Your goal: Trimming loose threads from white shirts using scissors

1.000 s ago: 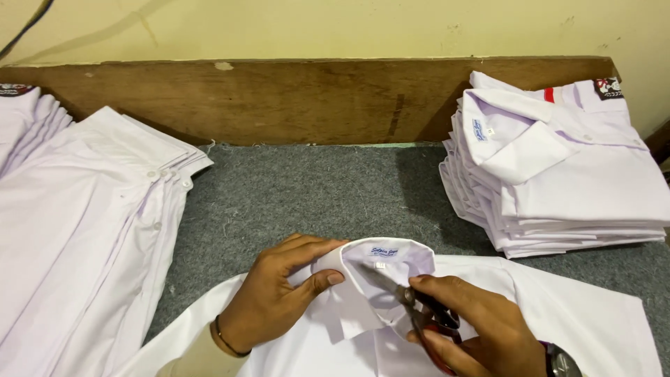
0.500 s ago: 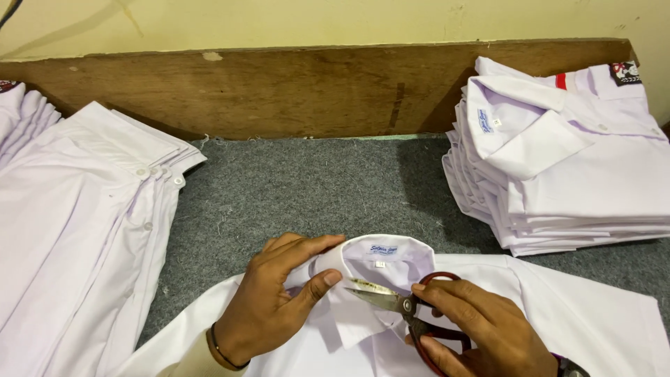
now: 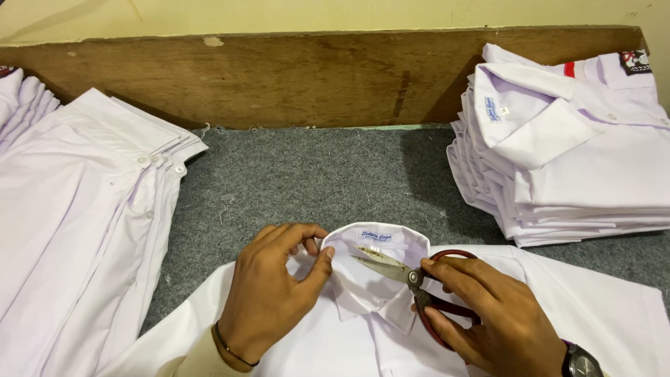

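While the left hand [image 3: 269, 293] keeps pinching the white shirt [image 3: 377, 321] collar on the counter [image 3: 314, 174], the right hand [image 3: 499, 314] grips red-handled scissors [image 3: 412, 279], blades now inside the collar near the label, ready for trimming.

Under the left hand [image 3: 269, 297] lies a white shirt [image 3: 363, 328] of smooth, matt woven cloth. The right hand [image 3: 488, 314] holds scissors [image 3: 412, 279] with dull, worn metal blades and glossy dark-red handles. Beyond both hands spreads rough grey felt [image 3: 314, 174], backed by a matt, scuffed wooden board [image 3: 293, 77].
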